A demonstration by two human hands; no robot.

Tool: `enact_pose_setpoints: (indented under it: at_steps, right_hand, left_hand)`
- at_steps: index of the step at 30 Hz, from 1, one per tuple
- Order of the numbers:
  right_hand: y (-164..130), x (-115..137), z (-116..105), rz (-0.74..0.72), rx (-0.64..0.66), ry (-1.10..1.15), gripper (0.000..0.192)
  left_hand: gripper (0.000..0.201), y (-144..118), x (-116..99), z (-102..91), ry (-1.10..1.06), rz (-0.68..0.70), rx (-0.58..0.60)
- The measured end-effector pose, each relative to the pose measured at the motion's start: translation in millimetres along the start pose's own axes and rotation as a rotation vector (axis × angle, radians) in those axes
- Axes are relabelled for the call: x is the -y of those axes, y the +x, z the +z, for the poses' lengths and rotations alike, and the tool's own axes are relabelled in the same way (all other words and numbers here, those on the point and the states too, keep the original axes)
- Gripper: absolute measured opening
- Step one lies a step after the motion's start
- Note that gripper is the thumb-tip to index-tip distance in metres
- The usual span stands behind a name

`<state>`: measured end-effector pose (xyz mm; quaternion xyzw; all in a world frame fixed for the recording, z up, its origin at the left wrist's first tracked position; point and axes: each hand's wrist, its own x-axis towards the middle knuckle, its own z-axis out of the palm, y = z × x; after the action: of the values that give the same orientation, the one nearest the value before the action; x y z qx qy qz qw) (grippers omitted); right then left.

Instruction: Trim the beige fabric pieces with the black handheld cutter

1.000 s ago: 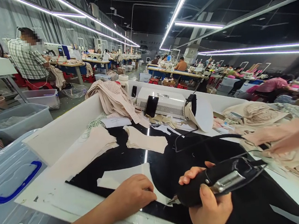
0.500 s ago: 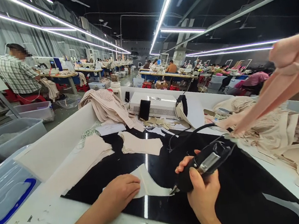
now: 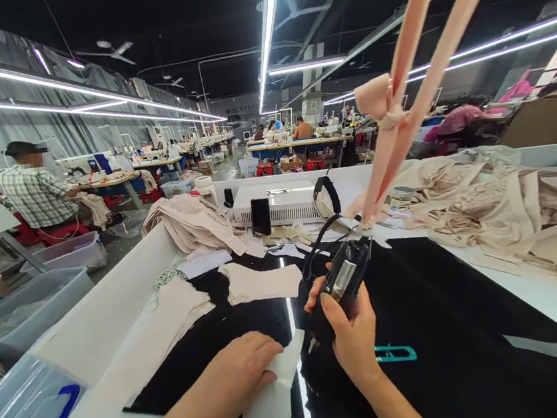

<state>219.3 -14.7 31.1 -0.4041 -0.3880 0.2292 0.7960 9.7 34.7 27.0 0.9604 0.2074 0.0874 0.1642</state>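
My right hand [image 3: 349, 325] is wrapped round a black corded power tool [image 3: 344, 282] with a silver plate on its side. Its small metal tip [image 3: 313, 345] points down and left, just right of a pale fabric piece [image 3: 275, 400]. My left hand [image 3: 243, 367] grips that fabric piece between thumb and fingers over the near edge of the black board [image 3: 423, 327]. A knotted pink strap [image 3: 390, 126] runs up from the tool's back end. Right of my right wrist lies a teal loop-shaped handle [image 3: 396, 354], partly hidden by the wrist.
A stack of pale cut pieces [image 3: 264, 280] lies on the board, and another stack [image 3: 171, 322] to its left. A phone [image 3: 260, 216] leans against a white box [image 3: 278, 202]. Beige garments [image 3: 504, 210] heap at right. A co-worker [image 3: 34, 186] sits far left.
The fabric piece has turned and come nearer to me under my left hand. My right hand and the tool have moved left, tip off the fabric. The teal handle now shows.
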Motion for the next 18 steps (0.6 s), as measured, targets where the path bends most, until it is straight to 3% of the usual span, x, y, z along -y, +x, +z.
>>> enact_pose_setpoints:
  at_steps: [3,10,18]
  right_hand:
    - [-0.8,1.0,4.0,0.003,0.004,0.005,0.02]
    - [-0.5,2.5,10.4,0.025,0.017,0.01,0.023]
    - [0.2,-4.8,10.6,0.048,0.037,0.021,0.029]
  left_hand:
    - [0.056,20.9,10.9,-6.8,-0.07,0.122,0.063]
    - [0.075,46.7,19.6,-7.0,-0.142,0.045,0.27]
    - [0.061,50.9,15.5,-4.3,-0.07,0.036,0.321]
